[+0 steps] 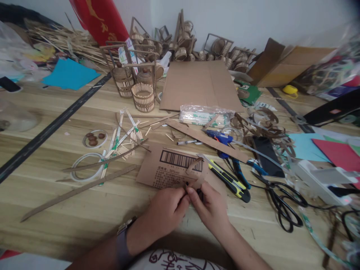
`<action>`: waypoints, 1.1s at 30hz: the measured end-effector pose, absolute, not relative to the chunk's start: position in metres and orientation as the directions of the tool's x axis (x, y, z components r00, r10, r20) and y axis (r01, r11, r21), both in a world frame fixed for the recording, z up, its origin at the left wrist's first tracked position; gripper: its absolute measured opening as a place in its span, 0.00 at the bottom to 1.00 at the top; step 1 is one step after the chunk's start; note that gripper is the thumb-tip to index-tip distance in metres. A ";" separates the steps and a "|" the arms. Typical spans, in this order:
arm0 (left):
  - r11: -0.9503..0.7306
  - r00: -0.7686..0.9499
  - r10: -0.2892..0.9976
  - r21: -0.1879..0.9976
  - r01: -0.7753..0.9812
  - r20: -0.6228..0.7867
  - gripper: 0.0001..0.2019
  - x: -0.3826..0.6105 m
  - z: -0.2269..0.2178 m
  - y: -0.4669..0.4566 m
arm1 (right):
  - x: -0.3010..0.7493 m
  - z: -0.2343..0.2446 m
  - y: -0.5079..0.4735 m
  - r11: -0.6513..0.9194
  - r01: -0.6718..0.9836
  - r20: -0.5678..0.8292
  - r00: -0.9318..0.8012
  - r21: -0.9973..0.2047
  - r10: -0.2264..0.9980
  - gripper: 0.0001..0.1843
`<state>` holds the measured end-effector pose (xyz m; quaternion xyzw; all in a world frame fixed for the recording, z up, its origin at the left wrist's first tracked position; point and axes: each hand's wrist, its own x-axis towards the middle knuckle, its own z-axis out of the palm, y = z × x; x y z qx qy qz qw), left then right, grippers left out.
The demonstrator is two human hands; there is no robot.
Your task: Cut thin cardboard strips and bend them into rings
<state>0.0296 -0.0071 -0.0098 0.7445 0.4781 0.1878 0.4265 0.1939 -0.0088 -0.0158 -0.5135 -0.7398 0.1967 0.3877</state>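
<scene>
My left hand (171, 204) and my right hand (209, 204) meet at the near edge of a printed cardboard piece (157, 168). Both are closed, fingertips pinched together on a thin brown cardboard strip (197, 183), part of which curls up above the fingers. My fingers hide the rest of it. Just right of my right hand lies a yellow-and-black utility knife (229, 182). Black scissors (281, 198) rest farther right. A long, tapering brown strip (81, 191) lies left of my hands.
A blue glue gun (221, 140) lies behind the cardboard, near a phone (268, 155). Tape rolls (73, 174), cut sticks (128, 148) and brown beads (92, 140) are at left. Small stick baskets (143, 98) and a large cardboard sheet (199, 84) stand at the back.
</scene>
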 end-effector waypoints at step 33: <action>-0.206 0.485 0.874 0.908 0.365 0.004 0.16 0.029 -0.007 -0.010 | 0.199 -0.013 -0.012 0.285 0.550 0.302 -0.063 -0.785 0.951 0.14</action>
